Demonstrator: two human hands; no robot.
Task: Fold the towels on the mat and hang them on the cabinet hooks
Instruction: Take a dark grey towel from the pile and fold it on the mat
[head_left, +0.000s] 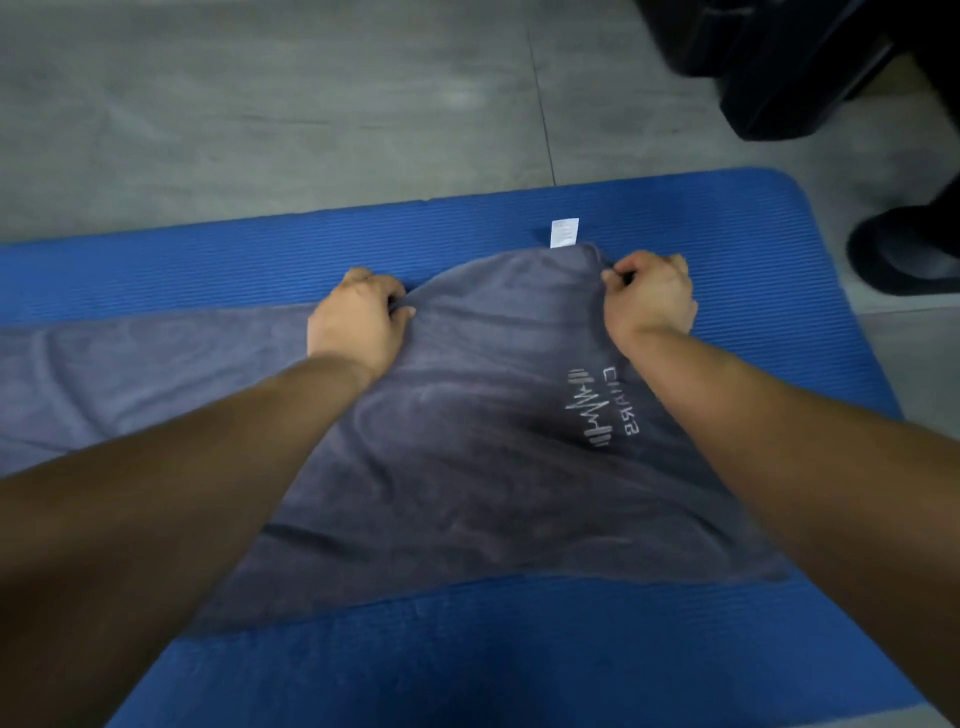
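Person, head view: left hand (358, 322) and right hand (649, 299), both bare; wrists bare; forearms bare along their whole visible length, down to the lower edge of view.

Towel (467, 467) on mat (415, 649); mat on floor (260, 104); label (564, 233) at towel's far edge.

Towel (467, 467) grey-purple, pale grey embroidered logo (597, 408); white care tag (564, 233). Ribbed mat (779, 270) bright blue. Floor (260, 104) mottled grey. Shoe (904, 254) black.
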